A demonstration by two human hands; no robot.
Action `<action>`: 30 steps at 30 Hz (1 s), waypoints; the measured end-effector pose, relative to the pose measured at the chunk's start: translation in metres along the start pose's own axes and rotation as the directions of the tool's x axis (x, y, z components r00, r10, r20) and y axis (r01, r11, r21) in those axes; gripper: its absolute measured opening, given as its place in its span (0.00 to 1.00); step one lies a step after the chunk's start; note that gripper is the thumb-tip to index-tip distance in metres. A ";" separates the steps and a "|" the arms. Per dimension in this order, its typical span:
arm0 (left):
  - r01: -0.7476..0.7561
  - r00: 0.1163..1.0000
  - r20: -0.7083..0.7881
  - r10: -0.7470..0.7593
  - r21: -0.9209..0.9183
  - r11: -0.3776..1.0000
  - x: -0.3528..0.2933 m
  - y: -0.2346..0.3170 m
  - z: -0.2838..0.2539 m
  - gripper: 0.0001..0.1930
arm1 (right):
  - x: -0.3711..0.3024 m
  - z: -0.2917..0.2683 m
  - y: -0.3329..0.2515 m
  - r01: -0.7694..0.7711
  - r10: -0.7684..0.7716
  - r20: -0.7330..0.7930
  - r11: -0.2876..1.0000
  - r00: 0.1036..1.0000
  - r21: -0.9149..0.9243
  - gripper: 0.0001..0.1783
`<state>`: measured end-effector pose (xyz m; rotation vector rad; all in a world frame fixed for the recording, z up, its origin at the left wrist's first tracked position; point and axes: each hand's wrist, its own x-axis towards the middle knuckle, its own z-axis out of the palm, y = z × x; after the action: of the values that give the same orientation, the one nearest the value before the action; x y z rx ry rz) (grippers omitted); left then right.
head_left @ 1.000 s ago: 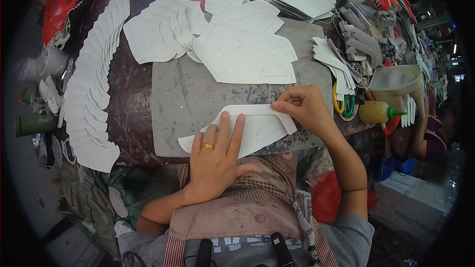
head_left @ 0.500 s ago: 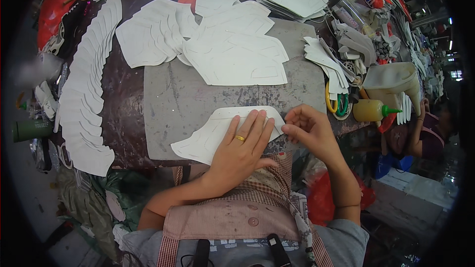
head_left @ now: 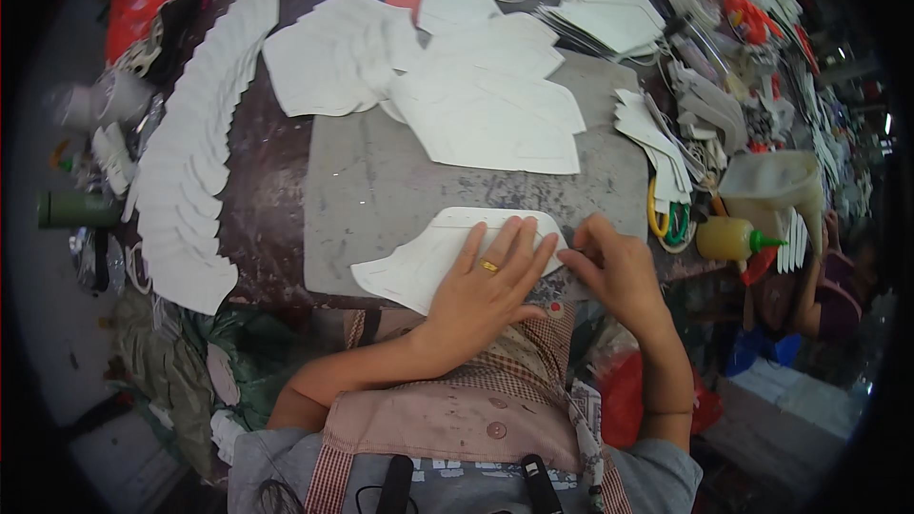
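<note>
A white flat cut piece [head_left: 405, 262] with faint pencil lines and a row of small marks along its far edge lies near the front of the grey board [head_left: 352, 200]. My left hand [head_left: 486, 286], a gold ring on one finger, rests flat on it with the fingers outstretched. Beside the piece's right edge, my right hand [head_left: 617, 271] is closed, thumb and curled fingers drawn together. Whatever is between those fingertips, if anything, is too small to make out. Farther back, overlapping white pieces [head_left: 495, 124] of similar material are spread on the board.
A long fanned row of white pieces [head_left: 186, 171] runs down the left. At right are stacked strips [head_left: 652, 143], yellow-handled scissors [head_left: 655, 209], a yellow glue bottle [head_left: 724, 238] and a plastic container [head_left: 771, 181]. A white stack [head_left: 609, 14] lies at the back. Another person [head_left: 838, 295] is at far right.
The whole view has shifted, so the table appears farther right. My left hand stays flat on the white piece, and my right hand stays closed by its right edge.
</note>
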<state>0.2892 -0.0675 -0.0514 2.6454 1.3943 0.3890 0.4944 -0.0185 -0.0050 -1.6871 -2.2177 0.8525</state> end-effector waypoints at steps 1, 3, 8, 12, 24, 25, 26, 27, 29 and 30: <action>-0.013 1.000 -0.024 0.011 -0.089 0.996 0.001 -0.002 -0.003 0.44 | 0.004 -0.013 -0.011 -0.083 0.087 0.079 0.995 0.993 -0.057 0.11; -0.054 0.987 -0.159 -0.003 -0.351 0.935 -0.008 -0.012 -0.009 0.41 | 0.004 -0.010 -0.018 0.144 -0.142 -0.033 0.989 0.989 0.045 0.10; 0.024 0.932 -0.354 -0.081 -0.163 0.986 -0.048 -0.024 -0.044 0.33 | 0.017 0.028 -0.016 0.344 -0.340 -0.052 0.919 0.939 0.193 0.08; 0.426 0.851 -0.292 -0.437 -0.105 0.899 -0.034 -0.038 -0.042 0.32 | 0.022 0.036 -0.010 0.032 -0.048 0.023 0.889 0.999 0.457 0.06; 0.532 0.429 -0.156 -0.890 -0.752 0.389 -0.101 -0.136 -0.111 0.36 | 0.069 -0.047 0.087 0.187 -0.376 -0.577 0.914 0.725 -0.360 0.14; 0.637 0.457 -0.317 -0.831 -0.536 0.555 -0.108 -0.146 -0.105 0.36 | 0.071 -0.043 0.093 0.191 -0.380 -0.572 0.912 0.727 -0.363 0.14; 0.713 0.502 -0.452 -0.737 -0.267 0.649 -0.112 -0.156 -0.092 0.36 | 0.073 -0.040 0.094 0.202 -0.387 -0.565 0.910 0.729 -0.363 0.15; 0.751 0.564 -0.548 -0.618 0.027 0.660 -0.110 -0.157 -0.089 0.35 | 0.073 -0.038 0.090 0.204 -0.427 -0.576 0.888 0.697 -0.411 0.14; 0.645 0.611 -0.590 -0.527 -0.014 0.764 -0.085 -0.138 -0.094 0.34 | 0.073 -0.037 0.088 0.184 -0.544 -0.549 0.796 0.635 -0.577 0.13; 0.594 0.623 -0.610 -0.489 -0.037 0.803 -0.065 -0.119 -0.098 0.33 | 0.073 -0.036 0.085 0.177 -0.605 -0.517 0.735 0.606 -0.654 0.13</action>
<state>0.1317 -0.0544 0.0040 2.0850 2.4182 1.1281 0.5581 0.0754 -0.0366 -1.2226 -2.1736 -0.5621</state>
